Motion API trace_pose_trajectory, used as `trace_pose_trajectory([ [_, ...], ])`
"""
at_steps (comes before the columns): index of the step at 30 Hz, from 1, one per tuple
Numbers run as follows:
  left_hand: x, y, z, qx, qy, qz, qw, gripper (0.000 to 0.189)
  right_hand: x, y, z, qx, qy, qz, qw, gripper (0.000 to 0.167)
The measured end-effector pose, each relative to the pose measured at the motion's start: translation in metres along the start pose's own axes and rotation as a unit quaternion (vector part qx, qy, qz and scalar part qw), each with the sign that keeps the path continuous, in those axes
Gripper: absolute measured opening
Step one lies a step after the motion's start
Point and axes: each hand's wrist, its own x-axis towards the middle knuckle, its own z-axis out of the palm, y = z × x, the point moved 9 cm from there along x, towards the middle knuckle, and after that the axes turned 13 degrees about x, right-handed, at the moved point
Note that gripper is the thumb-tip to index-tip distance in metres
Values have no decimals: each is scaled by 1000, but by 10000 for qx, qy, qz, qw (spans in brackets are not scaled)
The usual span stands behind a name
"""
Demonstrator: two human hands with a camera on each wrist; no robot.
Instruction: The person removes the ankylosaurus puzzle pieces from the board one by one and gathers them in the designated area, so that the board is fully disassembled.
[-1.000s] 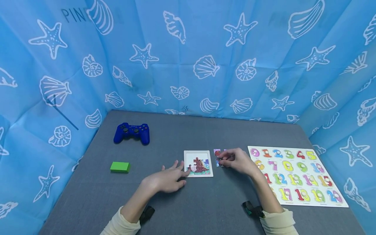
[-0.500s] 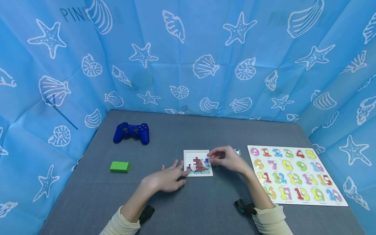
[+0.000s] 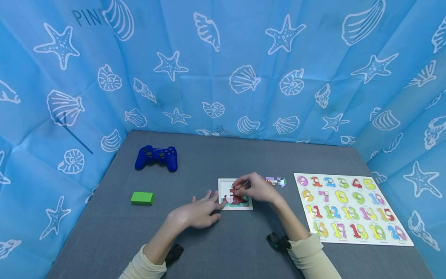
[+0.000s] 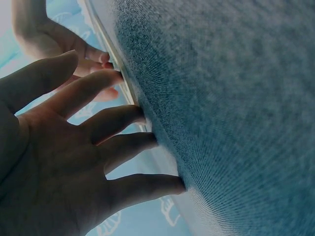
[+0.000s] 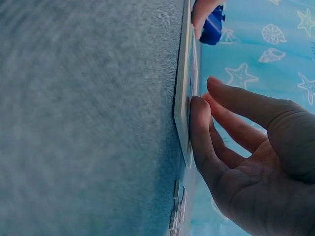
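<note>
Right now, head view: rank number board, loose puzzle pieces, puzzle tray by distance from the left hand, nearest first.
From the left hand:
1. Puzzle tray, right at its fingertips.
2. Loose puzzle pieces, past the tray's right side.
3. Number board, farthest right.

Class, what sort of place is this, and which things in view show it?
Probably an indoor play or activity table: a blue seashell-print curtain hangs behind the gray table, where a jigsaw puzzle and a number board lie.

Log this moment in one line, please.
Left hand: touching frame; right hand: over puzzle, hold unclear; loose pieces: right of frame
</note>
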Motion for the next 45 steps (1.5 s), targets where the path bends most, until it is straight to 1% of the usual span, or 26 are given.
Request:
trace_pose_trajectory([
  [1,1,-1,1,-9,-3,14,10000,54,1,0,0,-39,34,49,10000,21],
  [4,14,-10,13,24,33,106,9999,55,3,1,0,-191,137,169,9996,21],
  [7,25,-20,24,73,71,193,9998,56,4,1,0,-390,212,191,9988,21],
  [8,27,-21,25,80,78,203,9997,57,5,1,0,-447,225,171,9986,22],
  [10,21,-18,19,40,48,146,9999,56,6,0,1,-540,241,128,9982,24],
  [11,19,-17,18,13,28,190,9998,57,7,-1,2,-582,245,100,9980,24],
  [13,12,-11,12,-3,-31,95,10000,56,8,-1,3,-632,238,109,9977,24],
  [15,16,-15,16,-8,6,82,10000,55,9,-1,4,-725,227,125,9970,25],
  [17,13,-12,13,-13,18,70,10000,55,10,-1,5,-835,243,157,9961,25],
  [18,10,-10,11,7,24,0,10000,55,10,-1,5,-884,271,194,9955,25],
  [20,8,-9,9,12,62,42,10000,55,11,-3,5,-987,350,241,9942,26],
  [22,-4,2,-1,-5,-10,27,10000,55,11,-5,6,-1041,426,291,9932,26],
  [25,-3,2,0,-14,-25,62,10000,54,10,-6,5,-1034,503,364,9927,24],
  [30,2,-2,4,-33,1,57,10000,55,11,-1,5,-885,436,454,9941,22],
  [32,8,-7,10,-20,15,128,9999,55,11,1,6,-822,370,435,9950,22],
  [35,15,-12,15,51,8,104,9999,55,11,3,6,-759,329,414,9957,23],
  [37,19,-16,20,66,-6,141,9999,56,11,4,5,-761,307,383,9959,24],
  [39,19,-15,18,89,-36,59,9999,56,11,4,3,-744,295,388,9960,25],
  [43,20,-16,20,28,-81,67,9999,56,10,2,2,-749,218,323,9964,26],
  [45,16,-12,15,-3,-80,22,10000,55,10,0,2,-767,186,319,9964,25],
])
